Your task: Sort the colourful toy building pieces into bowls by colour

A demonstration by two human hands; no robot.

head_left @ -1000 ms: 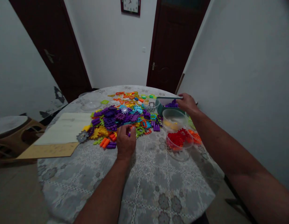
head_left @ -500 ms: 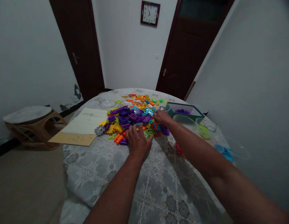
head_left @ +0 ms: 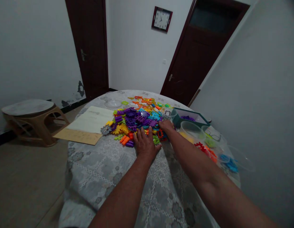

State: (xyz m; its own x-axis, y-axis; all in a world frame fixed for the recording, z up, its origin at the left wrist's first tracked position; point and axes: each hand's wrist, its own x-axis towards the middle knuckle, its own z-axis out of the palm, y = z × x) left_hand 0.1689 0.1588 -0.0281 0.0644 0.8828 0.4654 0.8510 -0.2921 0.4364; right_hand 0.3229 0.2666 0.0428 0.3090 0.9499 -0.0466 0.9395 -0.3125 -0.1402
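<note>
The pile of interlocking plastic pieces (head_left: 137, 119) lies toward the far edge of the cloth-covered worktop (head_left: 99, 180), with purple pieces heaped over yellow, green, orange and blue ones. The left hand (head_left: 145, 144) is palm down at the pile's near side, its fingers spread and their tips touching the nearest pieces. Just left of it are two orange tubes (head_left: 125, 140) and a purple tube piece (head_left: 130, 144); beside its thumb is a green piece (head_left: 156, 140). The right hand (head_left: 166, 126) reaches to the pile's right side, its fingers bent down and close together; whether they pinch a piece cannot be told.

At the pile's left end sits a grey gear-shaped piece (head_left: 106, 129), by the pale paper sheet (head_left: 91, 119) and the tan card (head_left: 78, 136) near the worktop's left edge. A clear lid (head_left: 114, 104) lies farther back. Right of the pile stands an open green box (head_left: 178, 121) with purple pieces (head_left: 187, 118) inside. Between it and the right forearm is a clear round tub (head_left: 193, 127); red pieces (head_left: 201, 146) and blue pieces (head_left: 229, 163) lie toward the right edge.
</note>
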